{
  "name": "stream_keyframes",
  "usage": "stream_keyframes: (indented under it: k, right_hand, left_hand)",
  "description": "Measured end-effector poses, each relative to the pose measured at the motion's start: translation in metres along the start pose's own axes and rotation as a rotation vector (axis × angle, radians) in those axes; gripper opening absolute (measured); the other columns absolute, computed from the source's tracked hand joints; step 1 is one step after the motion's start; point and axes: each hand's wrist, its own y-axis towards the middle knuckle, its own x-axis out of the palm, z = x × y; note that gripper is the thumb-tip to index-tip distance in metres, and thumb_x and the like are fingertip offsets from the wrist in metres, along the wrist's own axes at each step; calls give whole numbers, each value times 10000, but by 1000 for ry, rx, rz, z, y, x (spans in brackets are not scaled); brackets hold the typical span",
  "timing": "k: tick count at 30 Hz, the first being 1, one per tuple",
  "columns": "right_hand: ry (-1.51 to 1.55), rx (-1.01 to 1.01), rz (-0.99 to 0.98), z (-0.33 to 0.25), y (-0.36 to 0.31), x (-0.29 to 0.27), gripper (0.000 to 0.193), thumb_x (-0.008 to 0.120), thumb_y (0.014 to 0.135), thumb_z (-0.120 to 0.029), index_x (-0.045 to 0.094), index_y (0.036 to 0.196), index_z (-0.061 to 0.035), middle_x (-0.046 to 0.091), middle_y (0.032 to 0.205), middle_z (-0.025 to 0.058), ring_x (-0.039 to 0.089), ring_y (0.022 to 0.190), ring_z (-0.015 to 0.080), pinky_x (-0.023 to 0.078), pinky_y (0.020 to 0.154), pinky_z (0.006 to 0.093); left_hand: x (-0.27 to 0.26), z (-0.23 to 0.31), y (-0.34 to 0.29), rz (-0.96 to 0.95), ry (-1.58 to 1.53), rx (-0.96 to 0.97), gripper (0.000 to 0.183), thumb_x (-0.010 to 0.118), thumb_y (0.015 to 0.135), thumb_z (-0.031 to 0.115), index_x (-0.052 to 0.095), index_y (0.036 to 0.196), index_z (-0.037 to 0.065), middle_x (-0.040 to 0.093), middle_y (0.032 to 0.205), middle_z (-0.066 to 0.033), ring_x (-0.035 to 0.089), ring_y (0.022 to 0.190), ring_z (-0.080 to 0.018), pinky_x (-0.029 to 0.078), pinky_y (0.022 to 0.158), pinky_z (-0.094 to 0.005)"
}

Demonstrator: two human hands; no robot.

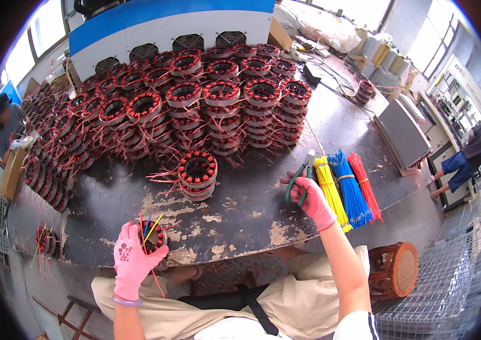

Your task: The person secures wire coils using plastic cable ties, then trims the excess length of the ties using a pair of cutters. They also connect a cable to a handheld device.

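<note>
My left hand [130, 255], in a pink glove, grips a motor stator [161, 233] at the table's near edge. Red, blue and yellow wires stick up from this stator. In my right hand [315, 203], also gloved in pink, is a pair of green-handled pliers [292, 186], tips pointing away from me. Just right of that hand lie bundles of yellow wires [329, 190], blue wires [351, 190] and red wires [367, 187]. A short stack of stators [198, 180] stands between my hands, farther back.
Rows of stacked stators [206, 93] fill the far table, before a blue-and-white cabinet [166, 25] with fan grilles. Another wired stator [47, 241] sits at left. Grey panels [402, 133] stand at right, above a wooden stool [405, 271]. People [9, 124] are at both sides.
</note>
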Motion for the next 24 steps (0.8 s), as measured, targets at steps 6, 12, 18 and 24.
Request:
stream_keyframes:
  k: [6,12,18,24]
  right_hand:
    - [52,-105,-120,8,-17,22,508,514,1002,-158,407,1492,-79,486,1494,141,522,1325,405,434,1116,540]
    - [-327,43,-398,6,-61,173,647,563,972,-300,355,1529,-45,519,1436,190,651,1115,298,514,968,396]
    - [-1765,-445,-526,105,33,374,674,649,875,-383,471,1430,-44,591,1267,212,591,1171,345,493,937,467]
    - [-2024,-593,-162,210,142,385,649,748,768,-442,554,1265,-73,591,1208,147,583,1103,345,500,879,478]
  left_hand:
    - [-22,-19,-1,-114,-9,43,799,849,676,498,575,1227,-12,537,1315,-227,553,1210,-391,457,1029,-459]
    - [-18,-60,-19,-45,-24,87,904,884,637,494,527,1297,-9,503,1388,-255,543,1236,-426,446,1058,-472]
    - [-9,-70,-39,76,-45,-31,891,870,638,521,550,1297,15,526,1358,-236,561,1216,-415,454,1035,-474]
    - [-98,-122,-59,267,-256,8,801,923,604,359,580,1253,37,602,1189,-184,626,1077,-378,516,951,-418]
